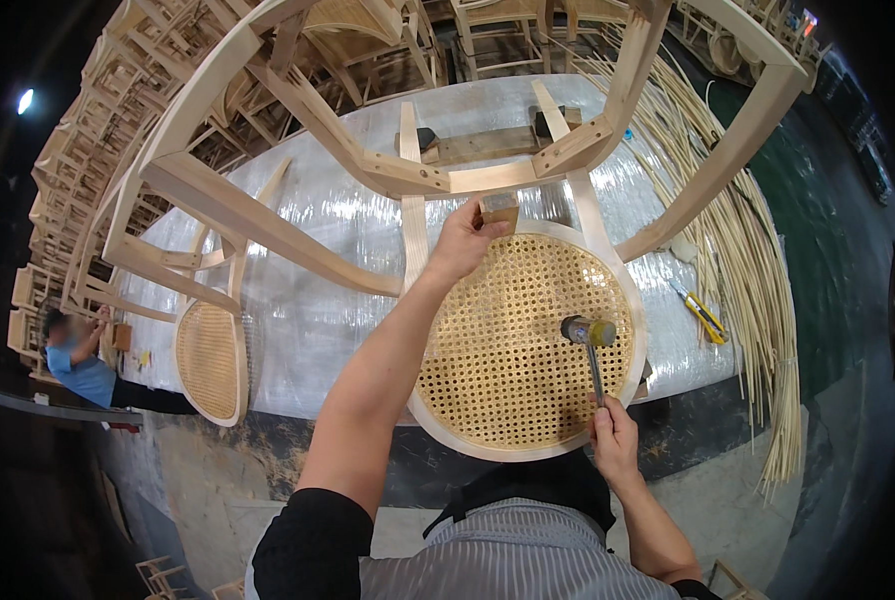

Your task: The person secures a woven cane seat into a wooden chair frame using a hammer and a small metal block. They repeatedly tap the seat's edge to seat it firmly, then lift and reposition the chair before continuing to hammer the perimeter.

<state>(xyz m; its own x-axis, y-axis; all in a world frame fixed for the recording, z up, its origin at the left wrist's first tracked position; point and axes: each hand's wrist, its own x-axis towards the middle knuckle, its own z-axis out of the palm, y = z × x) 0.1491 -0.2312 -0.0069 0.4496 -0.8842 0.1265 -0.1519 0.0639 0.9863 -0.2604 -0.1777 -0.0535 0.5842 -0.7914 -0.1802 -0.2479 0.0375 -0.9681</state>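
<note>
A pale wooden chair frame (pixel 498 178) lies on its back in front of me, its round woven cane panel (pixel 508 330) set in a wooden ring (pixel 633 300) nearest my body. My left hand (pixel 465 238) grips a small wooden block (pixel 500 210) at the far edge of the panel, by the frame's crossbar. My right hand (pixel 615 437) is closed round the handle of a mallet (pixel 590 332). The mallet's head, dark at one end and yellowish at the other, is over the right side of the cane.
Long cane strips (pixel 758 300) lie along the table's right side, beside a yellow utility knife (pixel 703 312). Plastic film covers the table (pixel 313 350). Another caned chair (pixel 210 350) lies at left, near a person in blue (pixel 83 370). Stacked chair frames (pixel 98 170) stand behind.
</note>
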